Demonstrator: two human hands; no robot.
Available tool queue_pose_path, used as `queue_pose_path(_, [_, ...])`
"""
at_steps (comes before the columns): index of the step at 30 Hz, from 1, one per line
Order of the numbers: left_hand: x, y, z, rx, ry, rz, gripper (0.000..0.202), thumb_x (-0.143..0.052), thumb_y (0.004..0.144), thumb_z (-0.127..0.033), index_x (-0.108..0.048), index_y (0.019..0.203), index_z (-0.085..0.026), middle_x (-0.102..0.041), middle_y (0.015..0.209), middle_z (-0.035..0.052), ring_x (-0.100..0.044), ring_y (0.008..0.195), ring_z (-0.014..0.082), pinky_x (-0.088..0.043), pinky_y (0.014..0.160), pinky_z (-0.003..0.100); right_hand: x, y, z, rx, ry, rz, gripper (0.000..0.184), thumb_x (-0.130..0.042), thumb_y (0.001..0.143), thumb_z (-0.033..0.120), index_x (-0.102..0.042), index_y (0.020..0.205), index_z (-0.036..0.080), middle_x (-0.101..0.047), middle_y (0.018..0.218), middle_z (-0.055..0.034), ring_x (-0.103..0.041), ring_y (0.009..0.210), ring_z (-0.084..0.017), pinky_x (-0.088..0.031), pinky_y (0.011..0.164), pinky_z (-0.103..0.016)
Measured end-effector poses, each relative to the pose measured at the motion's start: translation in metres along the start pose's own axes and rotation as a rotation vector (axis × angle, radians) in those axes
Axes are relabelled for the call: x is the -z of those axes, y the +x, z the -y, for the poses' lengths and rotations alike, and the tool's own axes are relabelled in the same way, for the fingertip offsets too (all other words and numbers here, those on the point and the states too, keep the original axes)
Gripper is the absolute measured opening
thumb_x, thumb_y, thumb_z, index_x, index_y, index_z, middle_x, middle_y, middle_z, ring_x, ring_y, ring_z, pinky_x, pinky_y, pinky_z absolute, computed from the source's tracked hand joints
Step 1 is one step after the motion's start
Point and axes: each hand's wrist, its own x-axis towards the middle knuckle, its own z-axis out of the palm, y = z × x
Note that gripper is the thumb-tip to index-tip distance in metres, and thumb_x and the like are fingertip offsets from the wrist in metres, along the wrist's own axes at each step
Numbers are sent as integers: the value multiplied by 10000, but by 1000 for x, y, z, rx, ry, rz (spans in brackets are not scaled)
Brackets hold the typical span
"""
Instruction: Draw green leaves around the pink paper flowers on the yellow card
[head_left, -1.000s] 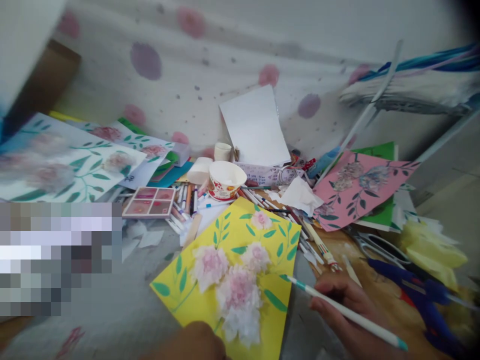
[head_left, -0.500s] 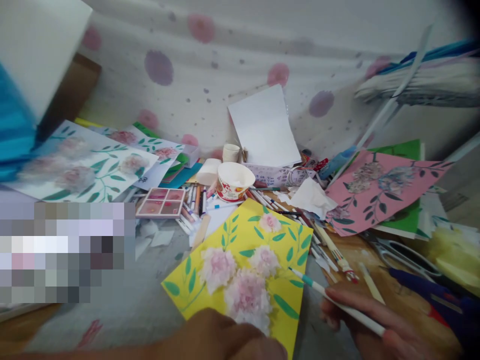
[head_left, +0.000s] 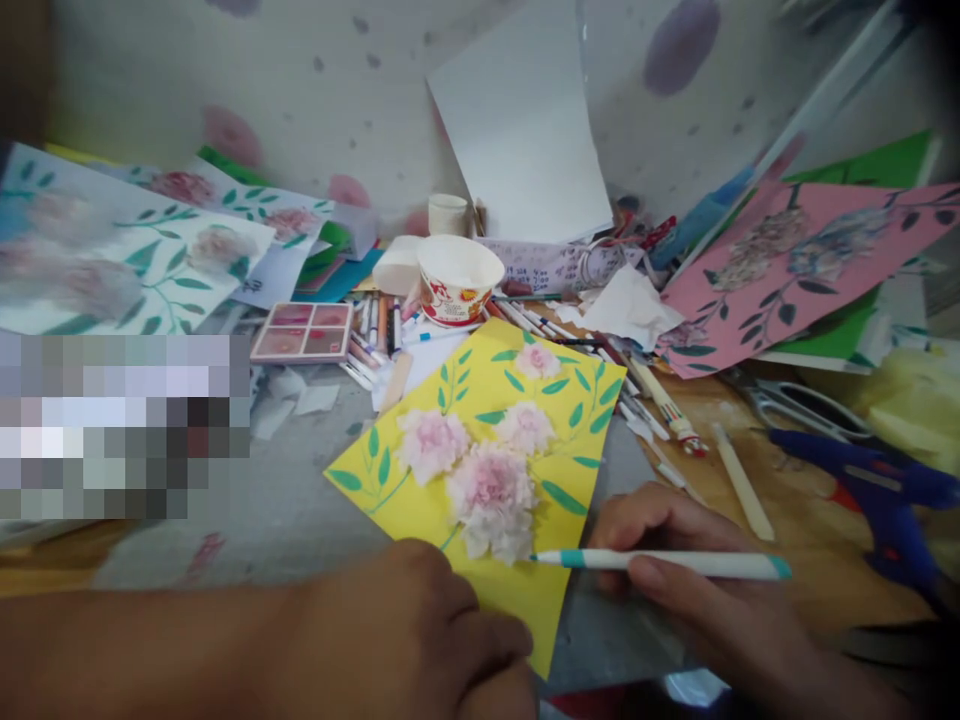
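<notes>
A yellow card (head_left: 487,400) with green painted leaves and several pink paper flowers (head_left: 491,497) lies in front of me. My right hand (head_left: 690,590) is closed on a white pen with teal ends (head_left: 667,563), held level, its tip at the card's right edge beside the lowest flower. My left hand (head_left: 420,640) rests on the card's near corner with its fingers curled under; what they grip, if anything, is hidden.
A paper cup (head_left: 457,278), a pink makeup palette (head_left: 304,332) and several markers (head_left: 379,330) lie behind the card. A pink flower card (head_left: 795,260) lies at right, scissors (head_left: 795,405) and a blue glue gun (head_left: 877,490) near it, white flower sheets (head_left: 120,250) at left.
My left hand has come forward onto the card's near corner. The pen has swung from a slant to level, its tip now by the lowest flower. The view has dipped downward.
</notes>
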Motion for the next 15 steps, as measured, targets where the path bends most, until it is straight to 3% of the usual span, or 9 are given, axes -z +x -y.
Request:
queue_pose_path(3, [1,3,0,67,54,7,152,-485,966,-157,-577,864,-221,-680,819,-33,-565,554,140,-374,463,311,-6,0,-1,60,-134,63,35,-695,869,276,-669,856,256,-674,759,-3,-600,682,-164,-465,602,-250])
queue_pose_path(8, [3,3,7,-51,174,-8,136,-500,919,-124,-572,843,-211,-640,737,-11,-520,524,163,-363,446,339,-9,-2,-3,81,-249,111,48,-671,840,209,-643,829,246,-687,783,-19,-614,702,-184,-467,602,-269])
queue_pose_path(11, [3,0,15,-16,199,-205,225,-389,923,-83,-582,872,-186,-619,718,5,-523,553,178,-374,466,351,-8,-2,-10,69,-36,16,71,-689,881,311,-658,845,257,-680,763,-4,-590,684,-167,-475,625,-267])
queue_pose_path(13, [1,0,21,76,214,-366,274,-330,933,-74,-581,891,-175,-609,728,16,-526,578,193,-380,486,356,-7,-1,-14,65,144,-73,125,-709,881,358,-665,826,255,-672,732,8,-572,645,-147,-464,591,-243])
queue_pose_path(15, [-1,2,26,167,223,-441,230,-358,977,-146,-564,885,-188,-603,765,24,-525,615,207,-395,511,356,-5,2,-14,70,267,-136,139,-729,866,353,-668,798,247,-669,716,12,-560,616,-133,-445,550,-221])
